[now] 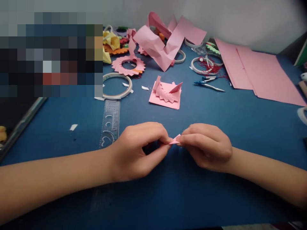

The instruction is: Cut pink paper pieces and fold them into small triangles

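Observation:
My left hand [136, 150] and my right hand [206, 148] meet at the middle of the blue table [216, 111]. Both pinch a small folded piece of pink paper [176, 139] between thumb and fingertips, just above the tabletop. Most of the piece is hidden by the fingers. Behind the hands lies a pink paper square with a row of folded pink pieces [166, 93] stacked on it.
A clear plastic ruler [110, 123] lies left of my left hand. A tape ring [117, 85], a pink folded paper ring [128, 65], crumpled pink paper [163, 40], a compass [208, 83] and pink sheets [261, 73] fill the back. A white scrap [73, 127] lies at left.

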Available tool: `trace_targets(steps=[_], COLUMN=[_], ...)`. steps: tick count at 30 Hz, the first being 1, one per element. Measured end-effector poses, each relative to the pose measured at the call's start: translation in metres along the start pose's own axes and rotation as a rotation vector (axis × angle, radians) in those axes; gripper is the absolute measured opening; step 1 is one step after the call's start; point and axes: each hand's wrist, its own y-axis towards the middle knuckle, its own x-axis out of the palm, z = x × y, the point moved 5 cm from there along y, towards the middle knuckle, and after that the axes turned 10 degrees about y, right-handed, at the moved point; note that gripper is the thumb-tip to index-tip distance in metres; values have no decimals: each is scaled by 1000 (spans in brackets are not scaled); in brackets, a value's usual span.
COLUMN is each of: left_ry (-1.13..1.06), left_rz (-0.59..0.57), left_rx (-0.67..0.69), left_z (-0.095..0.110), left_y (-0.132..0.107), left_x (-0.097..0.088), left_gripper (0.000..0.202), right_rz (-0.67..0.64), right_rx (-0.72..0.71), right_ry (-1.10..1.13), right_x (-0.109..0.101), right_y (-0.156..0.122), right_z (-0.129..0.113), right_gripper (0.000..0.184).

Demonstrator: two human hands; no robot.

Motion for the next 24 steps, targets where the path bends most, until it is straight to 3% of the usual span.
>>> trace_targets(steps=[6, 24], left_ry=[-31, -32], left_rz=[45, 15], left_rx=[10, -76], left_z=[-3, -7], left_y=[-4, -2], left_x=[0, 0], left_gripper=[10, 8], right_rz=[47, -1], right_rx=[88, 64], right_ry=[53, -110], right_x=[1, 5], right_y=[2, 1], right_z=[4, 6], right_gripper=[6, 9])
